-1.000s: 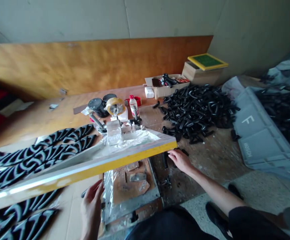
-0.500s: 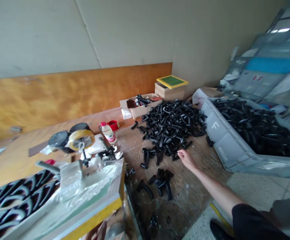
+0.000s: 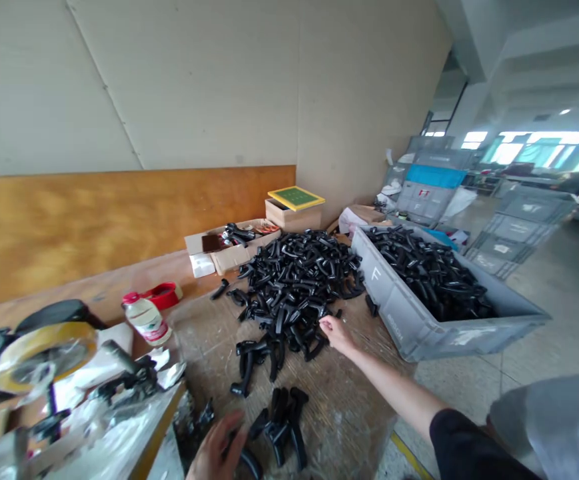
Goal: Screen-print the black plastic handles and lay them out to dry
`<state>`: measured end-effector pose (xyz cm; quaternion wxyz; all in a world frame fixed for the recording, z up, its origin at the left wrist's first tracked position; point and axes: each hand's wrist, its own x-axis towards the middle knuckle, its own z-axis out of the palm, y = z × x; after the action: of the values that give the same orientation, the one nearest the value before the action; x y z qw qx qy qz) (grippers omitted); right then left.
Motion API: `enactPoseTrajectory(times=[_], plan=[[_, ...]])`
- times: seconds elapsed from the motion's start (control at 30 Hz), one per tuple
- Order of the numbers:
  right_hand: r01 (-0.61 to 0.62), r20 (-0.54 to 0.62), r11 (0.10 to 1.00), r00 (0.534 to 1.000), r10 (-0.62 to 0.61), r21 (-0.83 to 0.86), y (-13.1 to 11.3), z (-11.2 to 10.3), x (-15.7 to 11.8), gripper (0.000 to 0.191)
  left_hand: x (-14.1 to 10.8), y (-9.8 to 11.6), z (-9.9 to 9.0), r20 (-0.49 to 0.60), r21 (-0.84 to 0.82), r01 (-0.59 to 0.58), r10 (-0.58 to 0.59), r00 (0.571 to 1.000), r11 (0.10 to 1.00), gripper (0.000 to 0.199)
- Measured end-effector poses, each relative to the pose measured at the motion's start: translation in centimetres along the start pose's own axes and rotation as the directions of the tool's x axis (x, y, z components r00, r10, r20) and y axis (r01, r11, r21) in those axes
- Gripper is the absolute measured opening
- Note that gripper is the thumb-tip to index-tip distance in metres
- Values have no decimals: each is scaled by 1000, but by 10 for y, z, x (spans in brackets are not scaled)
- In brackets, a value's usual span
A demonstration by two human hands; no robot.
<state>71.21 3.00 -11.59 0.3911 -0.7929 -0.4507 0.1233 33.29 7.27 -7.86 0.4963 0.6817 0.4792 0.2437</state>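
A large heap of short black curved parts (image 3: 304,267) lies on the worn table (image 3: 349,413). My right hand (image 3: 338,333) is at the heap's front right edge, fingers curled together at the parts; whatever they pinch is too small to make out. At the bottom, my left hand (image 3: 219,447) is over a black curved part (image 3: 252,461), its fingers bent and smeared by motion, so its hold on the part is unclear. Just right of it lies a small group of black parts (image 3: 283,423).
A grey crate (image 3: 399,320) of black parts stands on the right, near stacked crates (image 3: 519,230). Behind the heap are open cartons (image 3: 229,257). A red-capped bottle (image 3: 146,320), a red tape roll (image 3: 163,295) and a yellow tape roll (image 3: 82,347) are on the left.
The view has swung right and up. My left hand has come up into clear view by the front parts. My right hand remains at the heap's edge.
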Motion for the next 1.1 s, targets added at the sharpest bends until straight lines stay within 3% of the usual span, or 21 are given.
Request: enactPoseTrajectory(times=[0.1, 0.23, 0.4, 0.57, 0.73, 0.83, 0.93, 1.03, 1.1], plan=[[4, 25, 1000, 1000, -4, 5, 18, -9, 48, 21, 35, 22, 30, -76, 114, 3, 6, 997, 993, 40], [27, 47, 1000, 999, -27, -4, 43, -26, 121, 24, 101, 48, 70, -106, 254, 5, 23, 994, 967, 41], [46, 23, 998, 999, -45, -53, 68, -53, 217, 30, 197, 69, 96, -113, 342, 38, 1, 994, 939, 37], [25, -63, 983, 997, -36, -181, 92, -68, 302, 36, 298, 80, 96, -144, 463, 66, 1, 990, 884, 35], [-48, -78, 913, 997, 18, -405, 127, -62, 358, 42, 398, 75, 82, -204, 516, 125, -19, 979, 847, 42], [-25, -2, 916, 1000, 26, -400, 153, -48, 377, 44, 455, 61, 74, -224, 535, 129, -7, 975, 835, 44], [122, 120, 921, 989, -82, -370, 177, -39, 393, 38, 507, 42, 68, -246, 541, 151, -16, 969, 827, 46], [306, 274, 877, 938, -211, -370, 189, -39, 408, 40, 551, 23, 65, -284, 525, 208, -60, 957, 825, 52], [361, 358, 849, 907, -223, -385, 190, -41, 416, 43, 574, 10, 63, -304, 503, 241, -92, 948, 830, 56]])
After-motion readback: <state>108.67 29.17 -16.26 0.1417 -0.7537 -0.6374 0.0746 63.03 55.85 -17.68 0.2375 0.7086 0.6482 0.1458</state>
